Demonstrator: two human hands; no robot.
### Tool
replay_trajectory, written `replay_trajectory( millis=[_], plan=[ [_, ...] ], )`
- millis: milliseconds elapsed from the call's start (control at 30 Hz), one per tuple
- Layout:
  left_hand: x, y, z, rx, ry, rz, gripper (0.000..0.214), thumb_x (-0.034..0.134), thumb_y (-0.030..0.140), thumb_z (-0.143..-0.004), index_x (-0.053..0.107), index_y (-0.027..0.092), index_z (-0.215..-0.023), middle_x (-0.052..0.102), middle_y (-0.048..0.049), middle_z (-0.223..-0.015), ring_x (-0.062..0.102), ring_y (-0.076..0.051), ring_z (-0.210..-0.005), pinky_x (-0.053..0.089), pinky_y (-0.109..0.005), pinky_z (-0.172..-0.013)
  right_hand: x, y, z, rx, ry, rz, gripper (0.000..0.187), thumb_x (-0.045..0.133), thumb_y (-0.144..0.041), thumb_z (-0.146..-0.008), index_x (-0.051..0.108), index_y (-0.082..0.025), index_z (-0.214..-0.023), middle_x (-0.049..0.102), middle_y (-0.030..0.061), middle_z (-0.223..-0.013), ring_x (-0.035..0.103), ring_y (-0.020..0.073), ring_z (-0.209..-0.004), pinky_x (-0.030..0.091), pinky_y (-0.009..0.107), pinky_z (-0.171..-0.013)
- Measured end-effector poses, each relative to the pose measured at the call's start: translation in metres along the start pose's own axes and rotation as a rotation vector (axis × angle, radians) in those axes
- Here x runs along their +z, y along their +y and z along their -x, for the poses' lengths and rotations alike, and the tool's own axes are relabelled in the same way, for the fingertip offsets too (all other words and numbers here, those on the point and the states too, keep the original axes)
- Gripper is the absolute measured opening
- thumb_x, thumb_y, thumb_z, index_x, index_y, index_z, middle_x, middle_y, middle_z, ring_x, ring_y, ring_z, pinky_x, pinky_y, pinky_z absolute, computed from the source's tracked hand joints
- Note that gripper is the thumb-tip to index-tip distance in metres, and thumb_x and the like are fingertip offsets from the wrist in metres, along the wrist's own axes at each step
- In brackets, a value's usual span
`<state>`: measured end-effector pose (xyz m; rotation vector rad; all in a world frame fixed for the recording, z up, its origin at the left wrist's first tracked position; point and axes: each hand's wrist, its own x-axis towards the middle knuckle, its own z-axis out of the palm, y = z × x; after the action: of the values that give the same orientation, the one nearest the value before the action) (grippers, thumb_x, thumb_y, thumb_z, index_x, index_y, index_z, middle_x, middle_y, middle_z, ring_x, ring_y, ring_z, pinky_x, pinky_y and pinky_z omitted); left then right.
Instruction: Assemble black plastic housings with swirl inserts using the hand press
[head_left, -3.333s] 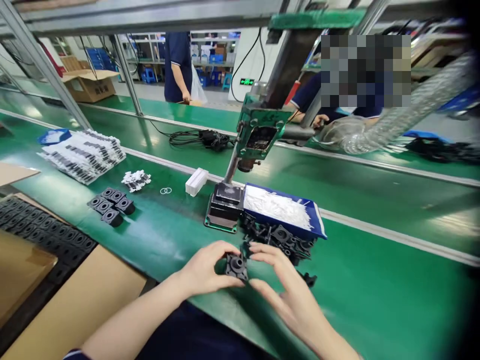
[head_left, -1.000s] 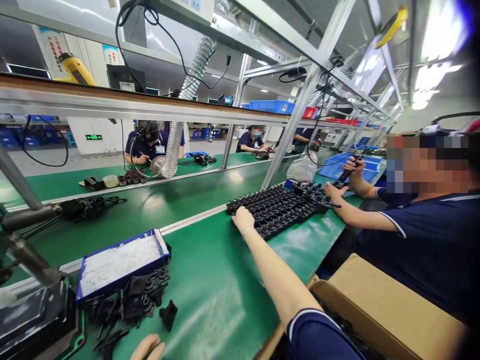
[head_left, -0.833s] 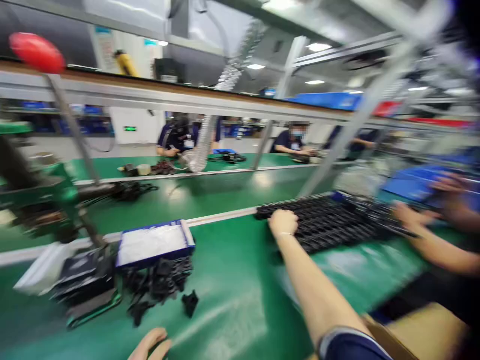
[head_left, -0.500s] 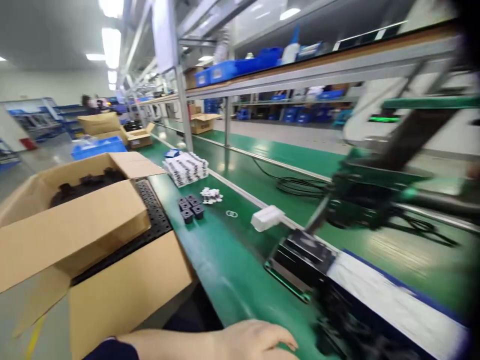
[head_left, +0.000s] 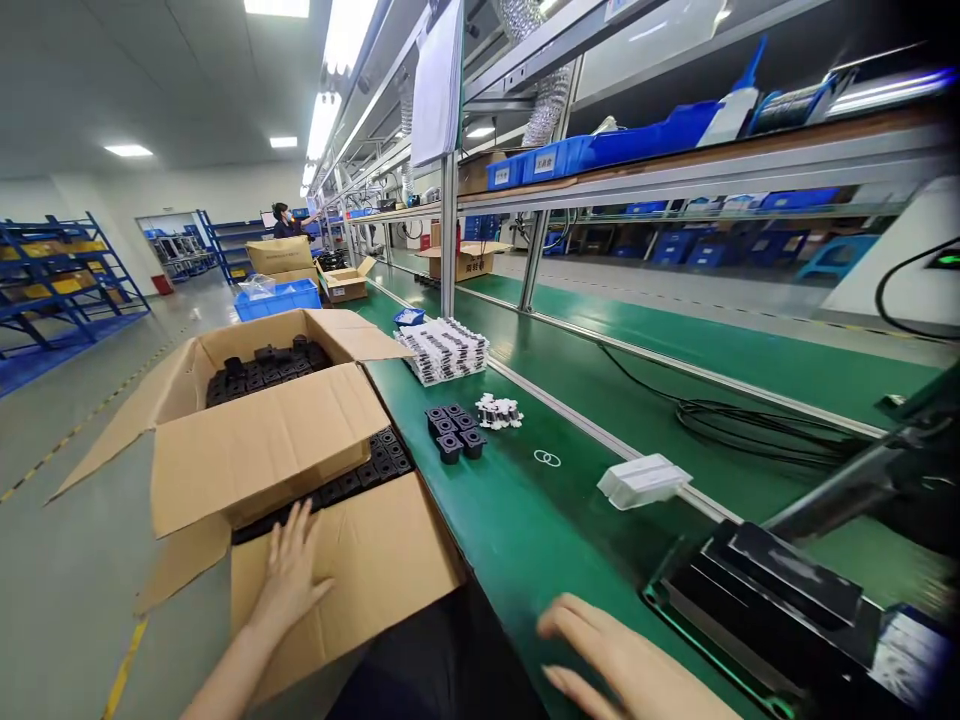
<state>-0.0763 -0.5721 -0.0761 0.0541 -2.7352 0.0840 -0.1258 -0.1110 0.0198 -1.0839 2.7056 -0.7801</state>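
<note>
My left hand (head_left: 291, 575) is open, fingers spread, over the front flap of a cardboard box (head_left: 270, 430). Its fingertips reach the edge of several square black plastic parts (head_left: 386, 455) packed inside. My right hand (head_left: 615, 655) is above the green bench (head_left: 487, 520), with its fingers apart and nothing between them. A small cluster of black parts (head_left: 454, 432) stands on the bench, beside a pile of small white pieces (head_left: 499, 411). Two thin white rings (head_left: 547, 458) lie overlapping nearby.
A stack of white trays (head_left: 444, 352) sits farther back. To the right are a white block (head_left: 645, 481) and a black device (head_left: 772, 590) on a stand. Coiled black cable (head_left: 750, 425) lies across the bench. Blue bins (head_left: 544, 165) line the shelf above.
My left hand has moved from above the bench left to the box. My right hand has come into view. The camera has turned left, so the bench things appear farther right.
</note>
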Motion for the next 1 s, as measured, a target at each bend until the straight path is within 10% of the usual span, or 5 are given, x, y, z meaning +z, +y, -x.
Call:
replay_trajectory(
  millis=[167, 367, 567, 800, 1000],
  plan=[
    [0.045, -0.053, 0.023, -0.107, -0.024, -0.117, 0.091, 0.064, 0.043, -0.082, 0.024, 0.01, -0.156, 0.024, -0.0201, -0.163, 0.014, -0.038, -0.152, 0.012, -0.064, -0.119, -0.008, -0.024, -0.108, 0.067, 0.036, 0.113, 0.032, 0.055, -0.034, -0.094, 0.06, -0.018, -0.122, 0.06, 0.0121, -0.124, 0.06, 0.0241, -0.114, 0.05, 0.038, -0.101],
    [0.077, -0.044, 0.017, -0.138, 0.207, -0.096, 0.07, 0.032, 0.046, -0.099, 0.011, 0.016, -0.159, 0.035, -0.0181, -0.158, 0.019, -0.035, -0.151, 0.003, -0.066, -0.118, 0.004, -0.009, -0.214, 0.282, 0.236, 0.301, 0.07, 0.058, -0.05, -0.091, 0.039, -0.017, -0.15, 0.032, 0.0191, -0.156, 0.026, 0.0376, -0.145, 0.032, 0.056, -0.113],
    [0.087, -0.041, 0.017, -0.166, 0.258, -0.046, 0.072, 0.034, 0.049, -0.097, 0.009, 0.022, -0.159, 0.037, -0.0183, -0.158, 0.032, -0.038, -0.146, 0.006, -0.068, -0.117, 0.009, 0.009, -0.301, 0.361, 0.252, 0.343, 0.08, 0.052, -0.067, -0.088, 0.027, -0.033, -0.156, 0.019, 0.0132, -0.163, 0.01, 0.0442, -0.149, 0.021, 0.069, -0.109],
    [0.102, -0.008, 0.001, 0.069, 0.334, 0.022, 0.085, 0.054, 0.041, -0.09, 0.01, 0.023, -0.16, 0.05, -0.0205, -0.142, 0.044, -0.04, -0.135, 0.044, -0.059, -0.1, 0.017, 0.025, -0.33, 0.355, 0.202, 0.37, 0.051, 0.039, -0.056, -0.098, 0.044, -0.04, -0.146, 0.037, 0.0053, -0.157, 0.031, 0.038, -0.14, 0.036, 0.06, -0.102],
    [0.051, 0.061, -0.046, 0.33, 0.317, 0.158, 0.072, 0.061, 0.025, -0.085, 0.035, 0.011, -0.151, 0.05, -0.0215, -0.142, 0.046, -0.035, -0.134, 0.048, -0.049, -0.102, 0.02, 0.019, -0.303, 0.333, 0.225, 0.409, 0.044, 0.035, -0.04, -0.102, 0.051, -0.034, -0.143, 0.043, 0.0083, -0.153, 0.037, 0.0366, -0.135, 0.043, 0.057, -0.096]
  ],
)
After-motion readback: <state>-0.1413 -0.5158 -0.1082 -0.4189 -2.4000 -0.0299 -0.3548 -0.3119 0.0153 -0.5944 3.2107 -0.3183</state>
